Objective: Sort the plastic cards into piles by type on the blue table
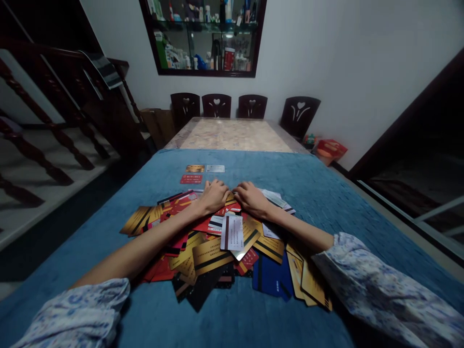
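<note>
Blue cloth (pixel 279 166), spread on your worktop (pixel 235 133). Your left hand (pixel 213 196): palm down, fingers curled, at the far edge of the card pile (pixel 212 255). Your right hand (pixel 253 199): likewise, just beside it; cannot tell whether either grips a card. Pile: mixed colours, heaped toward you. Beyond your left hand, flat: gold card (pixel 195 168), white card (pixel 215 168), red card (pixel 191 179). Farthest: four chairs (pixel 225 105).

Four dark wooden chairs with heart-shaped cutouts (pixel 209 107) are standing well beyond the grip. Above them, a dark-framed, glass-shelved wall cabinet (pixel 206 73) is holding assorted containers (pixel 229 59). A dark-red turned-wood banister (pixel 54 127) is running left of the grip.
</note>
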`<action>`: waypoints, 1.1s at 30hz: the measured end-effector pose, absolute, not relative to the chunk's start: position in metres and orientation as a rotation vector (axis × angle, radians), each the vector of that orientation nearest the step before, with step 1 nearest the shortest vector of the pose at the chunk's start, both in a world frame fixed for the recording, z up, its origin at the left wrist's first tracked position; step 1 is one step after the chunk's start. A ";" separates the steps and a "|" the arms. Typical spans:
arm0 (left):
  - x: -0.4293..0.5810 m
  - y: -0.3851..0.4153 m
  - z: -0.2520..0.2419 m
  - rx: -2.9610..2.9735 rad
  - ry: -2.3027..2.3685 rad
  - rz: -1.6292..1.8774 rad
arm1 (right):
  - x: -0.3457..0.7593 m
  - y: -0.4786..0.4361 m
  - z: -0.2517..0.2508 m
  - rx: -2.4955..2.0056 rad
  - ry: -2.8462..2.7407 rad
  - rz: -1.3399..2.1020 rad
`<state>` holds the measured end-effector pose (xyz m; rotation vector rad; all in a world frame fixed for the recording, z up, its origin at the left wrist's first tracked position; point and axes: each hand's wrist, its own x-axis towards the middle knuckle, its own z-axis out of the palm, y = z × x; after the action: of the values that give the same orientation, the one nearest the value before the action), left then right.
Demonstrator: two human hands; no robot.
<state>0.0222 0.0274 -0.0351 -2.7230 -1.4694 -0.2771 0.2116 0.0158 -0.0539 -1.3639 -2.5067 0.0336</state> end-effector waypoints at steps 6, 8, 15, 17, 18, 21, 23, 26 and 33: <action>0.023 0.012 -0.033 -2.780 -1.437 -0.298 | 0.225 0.000 -0.058 -1.334 -2.506 0.023; 0.022 0.006 -0.032 -2.802 -1.401 -0.305 | 0.230 -0.004 -0.058 -1.314 -2.513 0.022; 0.008 -0.011 -0.031 -2.891 -1.170 -0.363 | 0.242 -0.012 -0.057 -1.285 -2.501 0.000; 0.004 -0.015 -0.030 -2.935 -1.087 -0.382 | 0.245 -0.011 -0.056 -1.291 -2.488 0.009; 0.002 -0.016 -0.030 -2.953 -1.053 -0.386 | 0.246 -0.010 -0.056 -1.295 -2.476 0.020; -0.002 -0.022 -0.027 -2.984 -0.979 -0.384 | 0.248 -0.007 -0.055 -1.299 -2.408 0.106; -0.002 -0.025 -0.025 -2.995 -0.938 -0.376 | 0.249 -0.006 -0.055 -1.287 -2.368 0.193; -0.002 -0.029 -0.021 -3.010 -0.885 -0.370 | 0.249 -0.005 -0.052 -1.295 -2.349 0.228; 0.004 -0.012 -0.015 -2.990 -1.007 -0.399 | 0.238 0.005 -0.042 -1.281 -2.403 0.165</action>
<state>0.0036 -0.0120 -0.0149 -2.9901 -1.0070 -0.3988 0.2379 0.0051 -0.0423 -1.2807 -2.4025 0.1655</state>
